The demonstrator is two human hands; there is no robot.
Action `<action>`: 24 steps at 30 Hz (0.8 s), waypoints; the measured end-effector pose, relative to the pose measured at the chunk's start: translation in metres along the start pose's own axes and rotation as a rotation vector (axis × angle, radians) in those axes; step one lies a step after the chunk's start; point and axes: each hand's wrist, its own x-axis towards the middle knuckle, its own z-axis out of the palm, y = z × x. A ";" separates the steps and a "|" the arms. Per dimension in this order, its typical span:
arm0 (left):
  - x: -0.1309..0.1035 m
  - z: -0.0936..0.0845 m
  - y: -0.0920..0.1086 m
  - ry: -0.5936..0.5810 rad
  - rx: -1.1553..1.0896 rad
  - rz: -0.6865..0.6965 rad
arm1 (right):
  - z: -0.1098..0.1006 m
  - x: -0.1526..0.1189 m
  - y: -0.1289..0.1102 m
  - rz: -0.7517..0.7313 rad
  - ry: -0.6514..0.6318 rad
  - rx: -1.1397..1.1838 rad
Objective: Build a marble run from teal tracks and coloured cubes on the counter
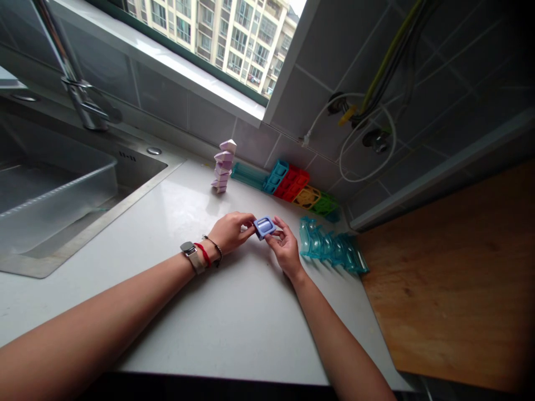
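currently, the blue block (264, 226) is gripped between both hands, above the counter (217, 334). the left hand (229, 231) pinches its left side between thumb and fingers. the right hand (288, 252) pinches the near right corner, thumb below and fingertips along the right edge. whether the underside touches the counter cannot be told.

handling, as judged by eye: the block appears to be light, rigid plastic with a smooth surface. expect little flex and some tendency to slip or rotate under uneven pressure. take hold by opposite outer edges; keep fingertips off the recessed window on the upper face. the rim should tolerate a firm pinch; heavy squeezing is unnecessary.

just beside the right hand, a row of clear teal pieces (330, 248) rests on the counter. beyond the hands, toward the wall, stands an uneven purple stack (223, 167); it appears narrow and easily toppled, so keep sleeves and wrists away from it. to its right lie a teal piece (248, 175) and a row of blocks: light blue (276, 176), red (292, 184), yellow (307, 196) and green (325, 204). outermost at left, the sink (144, 167) holds a clear bin (62, 184).
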 end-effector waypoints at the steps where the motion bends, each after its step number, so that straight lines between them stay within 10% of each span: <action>1: 0.000 -0.002 0.001 -0.001 0.005 0.015 | 0.000 0.000 0.001 0.004 0.018 -0.006; 17: -0.003 -0.003 0.007 -0.101 0.143 0.149 | -0.012 0.005 -0.016 0.045 -0.158 -0.074; 24: -0.005 0.002 0.003 -0.106 0.130 0.057 | -0.054 0.052 -0.042 -0.102 -0.125 -0.352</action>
